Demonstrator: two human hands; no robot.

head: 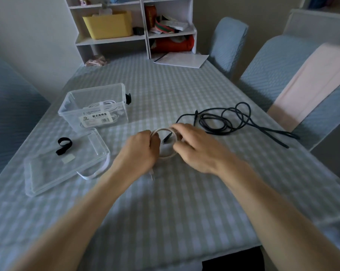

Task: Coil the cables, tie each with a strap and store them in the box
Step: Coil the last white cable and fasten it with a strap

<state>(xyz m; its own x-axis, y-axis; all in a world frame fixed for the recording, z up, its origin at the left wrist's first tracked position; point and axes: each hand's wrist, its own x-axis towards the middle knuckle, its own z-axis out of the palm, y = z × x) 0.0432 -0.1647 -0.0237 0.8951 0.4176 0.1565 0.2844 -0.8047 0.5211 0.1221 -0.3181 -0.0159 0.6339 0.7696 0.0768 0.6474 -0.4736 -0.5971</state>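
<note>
White coiled cable [166, 156] is held just above the surface [165, 202]. Left hand [140, 149] fingers curl round its left side; right hand [192, 147] fingers pinch its right side. Clear box [95, 106] stands far-left.

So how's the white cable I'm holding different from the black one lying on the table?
The white cable is wound into a neat round coil; the black cable sprawls in loose, uneven loops with one end trailing off. The white cable is gripped by the left hand and right hand; the black cable lies untouched further right. Neither has a strap on it that I can see.
</note>
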